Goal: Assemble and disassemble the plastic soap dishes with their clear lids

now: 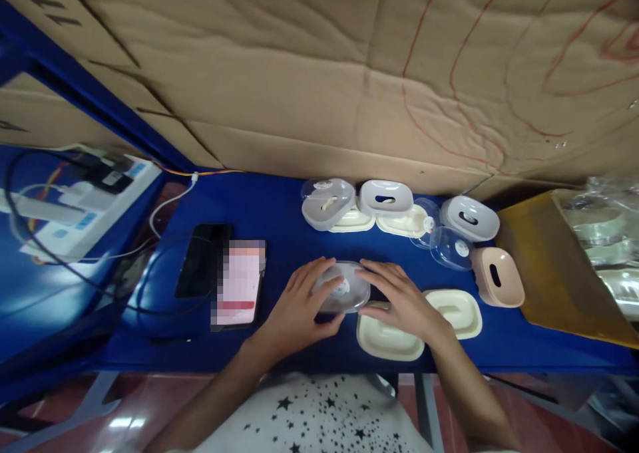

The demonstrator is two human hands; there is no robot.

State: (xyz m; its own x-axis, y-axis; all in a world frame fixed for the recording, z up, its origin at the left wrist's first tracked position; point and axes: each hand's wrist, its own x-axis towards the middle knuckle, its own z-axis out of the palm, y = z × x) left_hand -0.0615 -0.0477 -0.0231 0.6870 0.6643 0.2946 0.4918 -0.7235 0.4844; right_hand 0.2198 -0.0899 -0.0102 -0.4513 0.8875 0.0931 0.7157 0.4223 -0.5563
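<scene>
Both hands grip a small oval plastic box with a clear lid [349,299] in front of my body. My left hand [302,303] holds its left side, thumb low at the near edge and fingers over the top. From the right, my right hand [402,303] clasps the rim, fingertips on the lid. A round sticker shows between the fingers; what lies inside is hard to make out. Under my right hand sits a cream oval tray [389,343], partly covered by it. Another cream tray [462,313] lies just right of my right wrist.
Light grey slotted oval shells [387,197] stand along the back, beside clear lids [449,248] and a peach shell [499,277]. A carton [544,273] with plastic-wrapped pieces bounds the right. Left are a lit phone [239,283], a dark phone [197,260], cables and a power strip [100,207].
</scene>
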